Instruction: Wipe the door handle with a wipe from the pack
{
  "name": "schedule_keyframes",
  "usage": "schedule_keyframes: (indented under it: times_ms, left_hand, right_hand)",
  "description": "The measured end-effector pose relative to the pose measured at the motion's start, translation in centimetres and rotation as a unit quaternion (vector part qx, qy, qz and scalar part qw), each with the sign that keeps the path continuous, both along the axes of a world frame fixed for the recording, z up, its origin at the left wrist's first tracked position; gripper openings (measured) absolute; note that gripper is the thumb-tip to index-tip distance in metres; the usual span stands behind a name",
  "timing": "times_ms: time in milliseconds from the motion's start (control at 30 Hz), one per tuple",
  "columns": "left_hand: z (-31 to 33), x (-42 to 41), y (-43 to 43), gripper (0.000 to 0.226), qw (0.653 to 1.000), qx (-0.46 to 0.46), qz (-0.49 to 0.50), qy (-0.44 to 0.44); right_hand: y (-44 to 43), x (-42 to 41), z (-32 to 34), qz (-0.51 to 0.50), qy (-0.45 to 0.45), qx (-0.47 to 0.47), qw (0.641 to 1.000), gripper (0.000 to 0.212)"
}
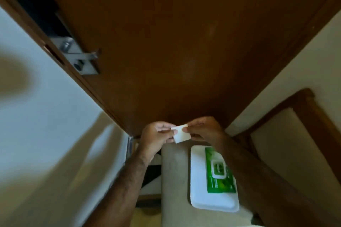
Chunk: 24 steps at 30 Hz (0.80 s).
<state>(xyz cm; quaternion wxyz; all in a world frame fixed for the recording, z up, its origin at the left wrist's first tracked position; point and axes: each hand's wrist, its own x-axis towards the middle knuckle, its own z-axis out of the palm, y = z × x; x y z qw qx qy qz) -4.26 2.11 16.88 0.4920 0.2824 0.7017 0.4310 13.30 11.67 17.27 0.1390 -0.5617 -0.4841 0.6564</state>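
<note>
Below, the green pack (220,170) (lid shut) lies in a white tray (198,177) — both hands' fingers (167,131) pinch a wipe (181,133).

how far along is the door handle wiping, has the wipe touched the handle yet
Done: a wipe is out of the green pack, which lies on the white tray. In hand: the left hand and right hand both pinch the small folded wipe in front of the door, low down. Left: the metal door handle sits up on the door, far from the wipe, so no wiping has begun.
</note>
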Motion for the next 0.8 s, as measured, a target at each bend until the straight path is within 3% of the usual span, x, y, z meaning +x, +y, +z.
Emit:
schedule_keyframes:
  times_ms: [167, 233, 367, 500, 600, 733, 800]
  left_hand:
    - [-12.2, 5.8, 0.7, 0.016, 0.993, -0.085, -0.046, 0.064]
    - [-16.7, 7.2, 1.5, 0.018, 0.988, -0.109, -0.070, 0.080]
    - [-24.6, 8.8, 3.3, 0.014, 0.981, -0.112, -0.100, 0.122]
    - [-29.9, 9.7, 4.7, 0.019, 0.973, -0.101, -0.107, 0.176]
    - [-32.4, 10.1, 5.5, 0.018, 0.960, -0.086, -0.129, 0.231]
    - [-33.3, 11.7, 5.1, 0.016, 0.912, -0.076, -0.190, 0.355]
    - [-33.1, 12.2, 5.3, 0.031, 0.876, -0.049, -0.219, 0.427]
  right_hand:
    - [-1.8, 5.3, -13.3, -0.059, -0.054, -0.048, 0.996, 0.010]
    - [-1.5, 6.6, -18.4, -0.060, -0.086, -0.026, 0.994, 0.020]
    - [-1.1, 7.8, -26.6, -0.056, -0.149, 0.044, 0.986, 0.022]
    - [-1.4, 7.7, -30.8, -0.005, -0.229, 0.172, 0.958, 0.037]
    - [-1.0, 7.7, -32.6, 0.043, -0.278, 0.217, 0.935, 0.047]
    - [-1.5, 7.5, -33.5, 0.118, -0.342, 0.277, 0.890, 0.054]
    - [-1.6, 7.2, -33.4, 0.130, -0.380, 0.311, 0.861, 0.068]
